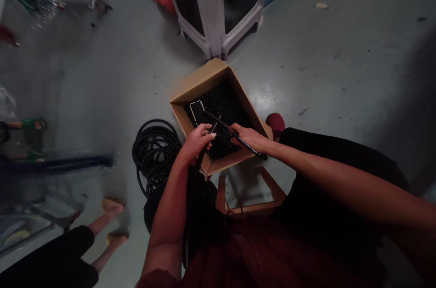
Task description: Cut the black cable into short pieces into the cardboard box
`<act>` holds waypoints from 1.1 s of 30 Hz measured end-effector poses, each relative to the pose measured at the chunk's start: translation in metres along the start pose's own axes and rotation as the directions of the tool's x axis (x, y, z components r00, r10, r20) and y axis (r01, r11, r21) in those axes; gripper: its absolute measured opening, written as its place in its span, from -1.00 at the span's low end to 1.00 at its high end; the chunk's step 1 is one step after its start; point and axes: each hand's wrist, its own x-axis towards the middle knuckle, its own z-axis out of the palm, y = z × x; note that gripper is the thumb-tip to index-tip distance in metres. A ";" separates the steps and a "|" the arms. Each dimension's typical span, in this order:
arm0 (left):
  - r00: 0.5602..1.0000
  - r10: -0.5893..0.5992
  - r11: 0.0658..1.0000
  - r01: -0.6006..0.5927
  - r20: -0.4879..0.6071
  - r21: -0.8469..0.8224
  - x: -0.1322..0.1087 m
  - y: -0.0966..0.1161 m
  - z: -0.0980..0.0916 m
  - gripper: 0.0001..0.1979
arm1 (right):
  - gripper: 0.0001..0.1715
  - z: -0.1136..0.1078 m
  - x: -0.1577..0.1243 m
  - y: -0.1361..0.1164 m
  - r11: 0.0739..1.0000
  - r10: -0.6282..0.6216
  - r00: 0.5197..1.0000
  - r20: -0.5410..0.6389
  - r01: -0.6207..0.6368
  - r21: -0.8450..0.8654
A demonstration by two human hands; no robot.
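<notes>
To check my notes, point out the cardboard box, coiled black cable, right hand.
Cardboard box point(199, 89): head view, inner wall.
Coiled black cable point(160, 141): head view, outer loops.
Right hand point(250, 139): head view, its back.

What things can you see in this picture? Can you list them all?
box: 1, brown cardboard, on the floor
black bits: many, black, heaped in the box
flat case: 1, black with pale edge, on the bits
rod: 1, black, above the box
cable coil: 1, black, on the floor left of the box
stool: 1, white plastic, beyond the box
wooden frame: 1, light brown, near the box
sandals: 2, tan, on another person's feet, lower left
left hand: 1, over the box
right hand: 1, on the rod
</notes>
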 end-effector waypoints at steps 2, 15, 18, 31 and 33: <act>1.000 0.004 0.999 -0.004 -0.010 0.044 0.000 -0.003 0.000 -0.74 | -0.70 0.002 0.001 0.001 1.000 0.002 1.000 0.010 -0.002 -0.022; 0.998 0.058 0.842 -0.041 -0.014 0.539 0.008 -0.016 0.006 -0.75 | -0.68 0.023 0.012 0.019 0.992 0.078 0.995 0.056 -0.072 -0.104; 0.998 0.065 0.781 -0.049 -0.003 0.623 0.012 -0.020 0.008 -0.72 | -0.67 0.026 0.014 0.023 0.984 0.115 0.991 0.067 -0.104 -0.147; 0.981 0.044 0.963 0.008 -0.187 0.269 0.019 -0.020 0.004 -0.66 | -0.74 0.023 0.014 0.031 0.994 0.013 1.000 0.006 -0.013 -0.104; 0.966 0.045 0.998 -0.032 -0.253 0.057 0.020 -0.018 0.001 -0.64 | -0.71 0.020 0.013 0.027 0.999 0.008 1.000 -0.001 -0.008 0.032</act>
